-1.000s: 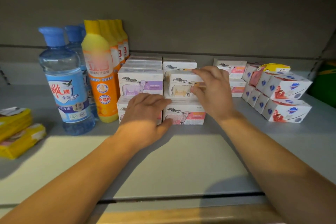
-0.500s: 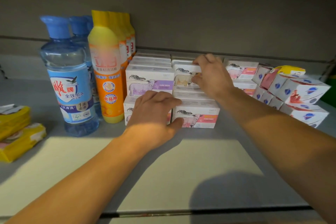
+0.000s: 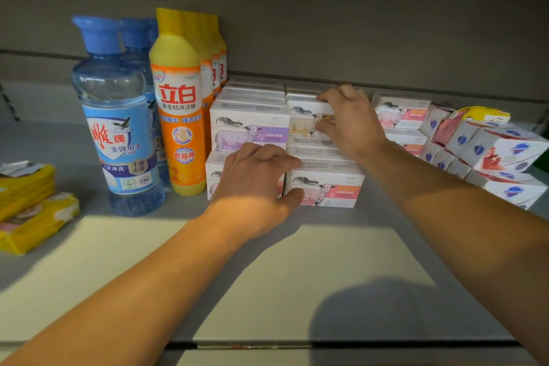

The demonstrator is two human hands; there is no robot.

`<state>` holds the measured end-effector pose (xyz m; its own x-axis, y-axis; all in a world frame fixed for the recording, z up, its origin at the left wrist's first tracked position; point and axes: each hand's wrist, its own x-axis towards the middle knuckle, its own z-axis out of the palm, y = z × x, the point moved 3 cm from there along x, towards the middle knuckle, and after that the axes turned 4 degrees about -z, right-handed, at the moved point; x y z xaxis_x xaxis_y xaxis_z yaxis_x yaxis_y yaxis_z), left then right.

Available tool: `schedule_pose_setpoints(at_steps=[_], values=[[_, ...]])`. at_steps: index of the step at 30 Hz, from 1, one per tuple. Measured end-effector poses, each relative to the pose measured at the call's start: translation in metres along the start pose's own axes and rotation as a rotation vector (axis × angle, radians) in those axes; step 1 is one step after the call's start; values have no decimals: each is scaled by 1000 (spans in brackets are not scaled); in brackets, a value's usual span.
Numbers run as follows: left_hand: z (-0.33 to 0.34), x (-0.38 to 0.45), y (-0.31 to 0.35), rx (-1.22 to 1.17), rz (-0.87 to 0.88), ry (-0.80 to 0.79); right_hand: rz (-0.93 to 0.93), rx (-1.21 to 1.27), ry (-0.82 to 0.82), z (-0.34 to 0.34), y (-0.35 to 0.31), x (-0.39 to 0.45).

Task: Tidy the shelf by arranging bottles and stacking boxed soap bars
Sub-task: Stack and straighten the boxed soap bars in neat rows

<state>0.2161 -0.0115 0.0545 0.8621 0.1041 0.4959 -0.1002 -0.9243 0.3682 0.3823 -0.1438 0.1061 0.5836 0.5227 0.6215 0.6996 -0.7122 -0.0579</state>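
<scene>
White boxed soap bars with sheep pictures stand in two stacks on the grey shelf [image 3: 297,282]. My left hand [image 3: 255,184] rests against the lower left box [image 3: 212,175], fingers bent at its top edge, thumb touching the pink-label lower right box [image 3: 326,190]. A purple-label box [image 3: 249,128] sits on top at the left. My right hand [image 3: 350,125] pinches the yellow-label upper right box [image 3: 303,122], fingers on its top and thumb on its front. Blue-capped clear bottles [image 3: 116,128] and orange-yellow detergent bottles [image 3: 178,116] stand in rows at the left.
More pink-label sheep boxes [image 3: 398,113] are stacked right of my right hand. White soap boxes with blue shields [image 3: 505,151] lean in a loose pile at the far right. Yellow wrapped packs [image 3: 29,211] lie at the left edge. The shelf's back wall is close behind.
My right hand has reached further back with the yellow-label box, over the rear of the right stack. My left hand stays on the lower boxes. The camera has moved closer.
</scene>
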Motion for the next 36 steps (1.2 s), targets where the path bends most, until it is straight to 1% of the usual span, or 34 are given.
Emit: schedule_pose_setpoints(at_steps=[3, 6, 11, 15, 17, 20, 22, 25, 27, 31, 33, 36], values=[[-2, -2, 1, 7, 2, -14, -5, -1, -9, -2, 0, -1], [-4, -4, 4, 40, 19, -35, 15, 66, -10, -10, 3, -7], [-11, -10, 15, 87, 50, -38, 156, 212, 18, -31, 22, -47], [-10, -17, 39, 102, 159, 1, 290, 238, 0, -42, 50, -90], [-2, -19, 55, 84, 195, -67, 334, 225, -20, -44, 64, -105], [21, -15, 79, 12, 223, -244, 362, 197, -14, -49, 84, -111], [40, -11, 92, -34, 252, -308, 364, 190, -11, -49, 95, -107], [60, -10, 97, -71, 290, -373, 342, 145, -13, -45, 108, -93], [68, -11, 94, -83, 320, -393, 316, 87, -46, -35, 116, -81], [71, -10, 89, -91, 338, -404, 307, -53, -263, -7, 134, -62], [73, -10, 86, -100, 335, -394, 289, -139, -327, 6, 141, -61], [72, -9, 85, -121, 329, -387, 271, -263, -248, 16, 144, -65]])
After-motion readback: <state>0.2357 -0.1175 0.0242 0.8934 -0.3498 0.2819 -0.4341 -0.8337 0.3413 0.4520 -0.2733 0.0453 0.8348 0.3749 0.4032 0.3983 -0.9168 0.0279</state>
